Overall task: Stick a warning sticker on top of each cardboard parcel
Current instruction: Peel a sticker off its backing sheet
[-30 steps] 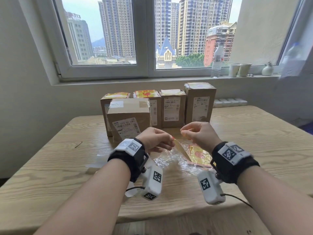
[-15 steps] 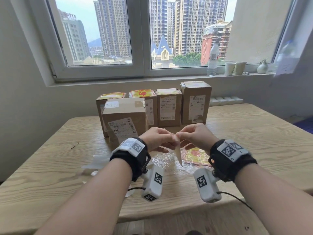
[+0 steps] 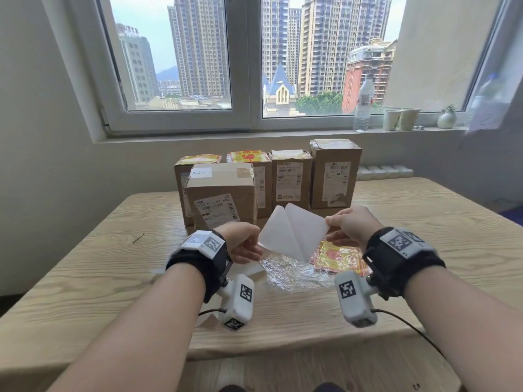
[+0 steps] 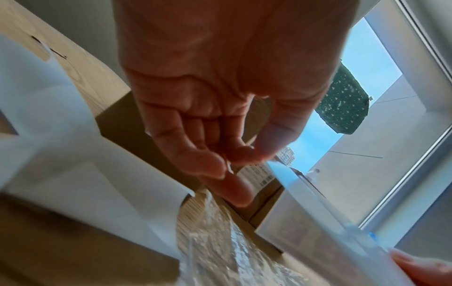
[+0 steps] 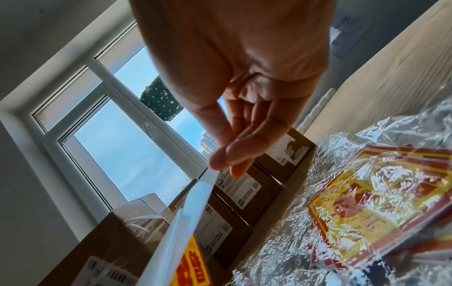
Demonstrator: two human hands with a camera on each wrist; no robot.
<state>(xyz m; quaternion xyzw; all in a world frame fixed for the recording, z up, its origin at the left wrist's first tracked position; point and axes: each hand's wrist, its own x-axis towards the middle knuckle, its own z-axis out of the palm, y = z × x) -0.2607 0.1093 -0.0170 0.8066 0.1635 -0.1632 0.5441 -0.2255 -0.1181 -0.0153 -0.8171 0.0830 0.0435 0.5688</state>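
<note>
Five cardboard parcels stand at the table's far side. The front parcel (image 3: 223, 193) has a bare taped top. The back-row parcels (image 3: 249, 157) carry yellow stickers on top. In front of them I hold a warning sticker (image 3: 307, 227) and its white backing (image 3: 276, 233) spread in a V, still joined at the bottom. My left hand (image 3: 246, 244) pinches the backing's edge between thumb and forefinger (image 4: 254, 154). My right hand (image 3: 345, 224) pinches the sticker's corner (image 5: 222, 164). The sticker's yellow and red print (image 5: 193, 265) shows in the right wrist view.
A pack of yellow stickers (image 3: 336, 258) lies in crumpled clear wrap (image 3: 291, 273) under my hands. Loose white backing sheets (image 3: 249, 268) lie by my left wrist. A water bottle (image 3: 363, 108), paper cups (image 3: 400, 118) and a small vase (image 3: 447, 118) stand on the windowsill.
My hands have drawn apart and risen a little. The sheet, held edge-on between close fingertips before, now spreads into two white leaves.
</note>
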